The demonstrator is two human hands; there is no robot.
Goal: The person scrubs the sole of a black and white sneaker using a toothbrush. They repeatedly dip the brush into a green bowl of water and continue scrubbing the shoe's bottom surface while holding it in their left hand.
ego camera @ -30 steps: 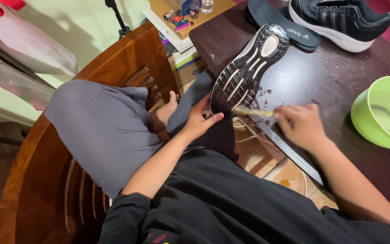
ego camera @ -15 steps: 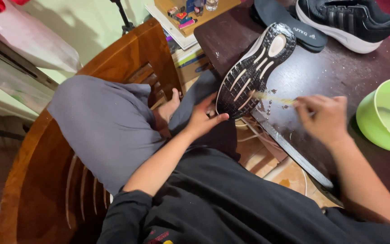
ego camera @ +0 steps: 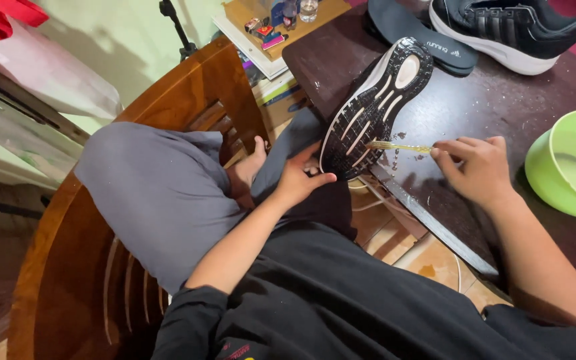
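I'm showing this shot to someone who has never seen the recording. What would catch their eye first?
The upturned black shoe with its white-striped sole, tilted at the dark table's near edge, stands out first. The left hand steadies its heel while the right hand holds a yellowish brush against the sole. A green bowl of water sits at right, and the second shoe and a loose insole lie at the table's far end.

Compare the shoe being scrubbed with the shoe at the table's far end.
The scrubbed shoe is tilted sole-up, gripped by the left hand; the far shoe stands upright, untouched. The scrubbed shoe shows its black-and-white tread; the far shoe shows its striped side. Both are black with white soles.
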